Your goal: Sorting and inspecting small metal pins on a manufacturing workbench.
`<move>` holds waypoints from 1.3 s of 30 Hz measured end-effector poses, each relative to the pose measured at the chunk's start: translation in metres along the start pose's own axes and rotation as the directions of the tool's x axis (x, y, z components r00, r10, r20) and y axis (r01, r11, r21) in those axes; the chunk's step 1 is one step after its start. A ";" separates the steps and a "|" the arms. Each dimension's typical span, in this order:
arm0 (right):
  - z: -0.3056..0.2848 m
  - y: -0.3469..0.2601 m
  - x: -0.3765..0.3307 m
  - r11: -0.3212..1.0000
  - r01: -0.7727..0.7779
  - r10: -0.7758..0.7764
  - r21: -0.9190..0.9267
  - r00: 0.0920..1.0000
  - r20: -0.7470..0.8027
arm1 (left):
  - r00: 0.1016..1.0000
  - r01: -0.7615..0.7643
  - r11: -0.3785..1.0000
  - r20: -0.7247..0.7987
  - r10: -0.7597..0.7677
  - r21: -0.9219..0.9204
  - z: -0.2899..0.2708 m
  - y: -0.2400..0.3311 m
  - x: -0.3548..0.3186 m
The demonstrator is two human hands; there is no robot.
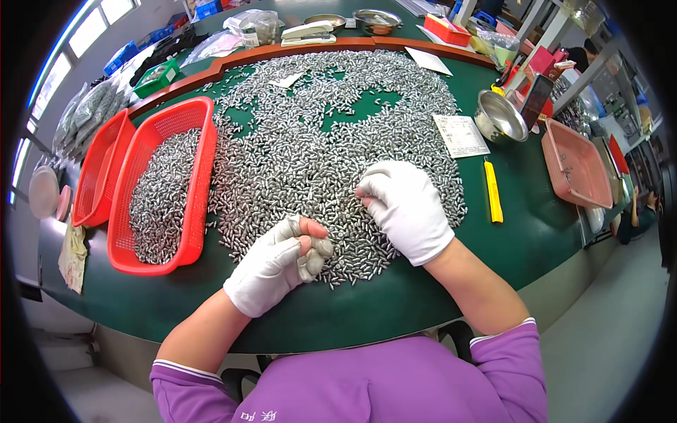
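Silver metal parts (282, 162) cover the green table (402, 303), wooden edging (345, 44) likely stopping strays; left hand (271, 266) curled loosely, right hand (407, 209) pinched narrow over them, can't tell if either holds any.

Small silvery metal pieces (296, 162), loose across the green table (395, 310), more in a red basket (151, 267)

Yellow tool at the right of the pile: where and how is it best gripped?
Probably at the middle of the yellow tool, from above, pinching its long sides: it is slim, lies flat, and green tabletop shows along both. The right hand is the nearer one.
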State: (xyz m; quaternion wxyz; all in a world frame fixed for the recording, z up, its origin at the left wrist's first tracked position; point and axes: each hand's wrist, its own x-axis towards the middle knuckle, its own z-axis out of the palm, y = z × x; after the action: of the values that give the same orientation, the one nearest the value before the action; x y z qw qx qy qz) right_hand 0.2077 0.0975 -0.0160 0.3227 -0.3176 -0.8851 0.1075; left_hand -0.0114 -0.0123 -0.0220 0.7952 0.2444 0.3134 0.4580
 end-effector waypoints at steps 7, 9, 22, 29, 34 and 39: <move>0.004 0.000 0.000 0.997 0.058 -0.052 -0.050 0.993 0.104 | 1.000 0.004 1.000 -0.006 -0.004 -0.010 0.001 0.000 0.001; 0.006 -0.002 0.000 0.997 0.057 -0.052 -0.054 0.995 0.088 | 1.000 0.004 1.000 -0.009 -0.004 -0.013 0.001 0.001 0.001; 0.010 0.000 0.001 0.991 0.092 -0.085 -0.097 0.994 0.070 | 1.000 0.010 1.000 -0.021 -0.009 0.025 0.003 0.000 0.000; 0.009 -0.006 0.005 0.989 0.111 -0.102 -0.100 0.991 0.087 | 0.999 0.021 0.998 -0.047 -0.019 0.057 0.006 0.001 0.000; 0.011 -0.006 0.007 0.988 0.083 -0.066 -0.133 0.989 0.131 | 0.999 0.018 0.998 -0.047 -0.016 0.060 0.007 0.001 0.000; 0.009 -0.007 0.009 0.980 0.084 -0.056 -0.182 0.987 0.151 | 0.998 0.017 0.997 -0.055 -0.014 0.069 0.008 0.001 0.001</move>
State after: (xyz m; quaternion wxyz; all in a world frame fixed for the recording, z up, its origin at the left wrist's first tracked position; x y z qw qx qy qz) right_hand 0.1930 0.0982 -0.0161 0.2296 -0.3064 -0.9231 0.0351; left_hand -0.0058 -0.0114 -0.0164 0.7808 0.2568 0.3527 0.4471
